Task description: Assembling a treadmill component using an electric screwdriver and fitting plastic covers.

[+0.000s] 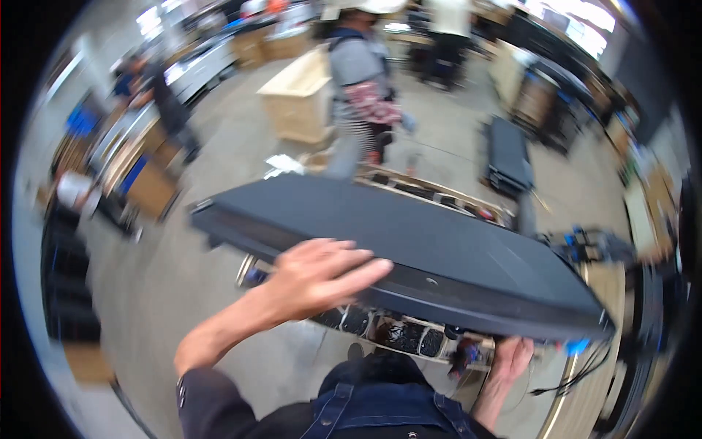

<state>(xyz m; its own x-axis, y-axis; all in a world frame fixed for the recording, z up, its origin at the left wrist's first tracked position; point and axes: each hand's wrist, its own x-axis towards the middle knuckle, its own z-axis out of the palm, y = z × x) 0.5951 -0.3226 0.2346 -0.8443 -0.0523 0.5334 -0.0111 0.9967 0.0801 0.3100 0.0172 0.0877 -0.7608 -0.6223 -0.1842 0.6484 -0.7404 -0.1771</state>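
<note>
A long black panel (409, 238) with slanted ends lies tilted across the view in front of me, over a wooden frame (380, 340). Against the panel's near side rests my left hand (322, 274), its fingers stretched out and apart. Under the right part of the near edge is my right hand (514, 355), its fingers bent up against the panel; their tips are partly hidden. Black blocks show in the compartments of the frame below. The picture is blurred by motion.
A person in a grey top (358, 80) stands just beyond the panel, near a cream bin (296, 95). A similar black panel (510, 155) lies at the far right. Black cables (578, 377) hang by a wooden bench (578, 395) on my right. Other people stand at the left.
</note>
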